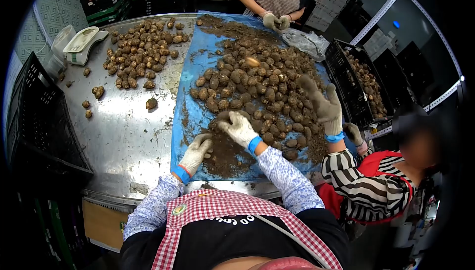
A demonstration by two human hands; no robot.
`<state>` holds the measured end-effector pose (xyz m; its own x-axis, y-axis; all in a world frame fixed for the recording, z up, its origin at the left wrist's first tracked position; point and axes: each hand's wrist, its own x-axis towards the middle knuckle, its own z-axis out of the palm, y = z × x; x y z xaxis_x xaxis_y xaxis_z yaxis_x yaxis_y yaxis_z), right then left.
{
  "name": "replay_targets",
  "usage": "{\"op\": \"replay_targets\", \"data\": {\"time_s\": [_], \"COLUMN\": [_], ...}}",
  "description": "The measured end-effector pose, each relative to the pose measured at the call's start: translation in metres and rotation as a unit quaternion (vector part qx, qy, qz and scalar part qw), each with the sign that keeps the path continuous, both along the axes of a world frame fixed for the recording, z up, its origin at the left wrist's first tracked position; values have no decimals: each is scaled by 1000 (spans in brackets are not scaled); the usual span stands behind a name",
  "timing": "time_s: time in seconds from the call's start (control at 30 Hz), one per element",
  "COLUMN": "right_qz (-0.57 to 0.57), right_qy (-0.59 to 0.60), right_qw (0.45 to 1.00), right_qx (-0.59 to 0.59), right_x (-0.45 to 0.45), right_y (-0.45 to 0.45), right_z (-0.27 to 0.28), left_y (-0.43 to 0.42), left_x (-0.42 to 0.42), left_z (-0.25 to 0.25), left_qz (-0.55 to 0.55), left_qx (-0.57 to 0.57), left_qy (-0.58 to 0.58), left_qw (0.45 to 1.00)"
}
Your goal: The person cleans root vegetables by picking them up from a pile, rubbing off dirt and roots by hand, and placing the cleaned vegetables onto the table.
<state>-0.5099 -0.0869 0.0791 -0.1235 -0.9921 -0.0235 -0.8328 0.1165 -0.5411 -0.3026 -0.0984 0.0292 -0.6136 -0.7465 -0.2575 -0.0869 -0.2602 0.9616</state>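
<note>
Both my hands wear pale knitted gloves with blue bands at the wrists. My left hand is low over loose dark soil, its fingers loosely bent and apart, with nothing visible in them. Beside it, farther forward, my right hand is at the near edge of a large heap of small brown taros. The right fingers curl inward; whatever they may hold is hidden. Soil and heap lie on a blue plastic sheet. A single blurred, lighter taro shows above the heap.
Left on the metal table are a smaller taro pile, a white scale and an empty black crate. A filled crate stands right. One co-worker's gloved hand reaches over the heap; another's gloved hands are opposite.
</note>
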Motion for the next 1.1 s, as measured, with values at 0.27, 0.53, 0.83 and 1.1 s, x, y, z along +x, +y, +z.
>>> {"op": "replay_targets", "data": {"time_s": [0.27, 0.53, 0.83, 1.1], "right_qz": [-50, 10, 87, -71], "right_qy": [-152, -2, -68, -173], "right_qw": [987, 998, 989, 982], "right_qx": [-11, -70, -103, -37], "right_x": [21, 20, 40, 61], "right_y": [57, 85, 100, 108], "right_z": [-22, -43, -26, -16], "left_y": [17, 28, 38, 53], "left_x": [-16, 2, 12, 10], "left_z": [2, -3, 1, 23], "left_qz": [-44, -80, -65, -38], "left_qx": [80, 230, 228, 181], "left_qy": [87, 133, 74, 19], "left_qw": [992, 961, 969, 983]}}
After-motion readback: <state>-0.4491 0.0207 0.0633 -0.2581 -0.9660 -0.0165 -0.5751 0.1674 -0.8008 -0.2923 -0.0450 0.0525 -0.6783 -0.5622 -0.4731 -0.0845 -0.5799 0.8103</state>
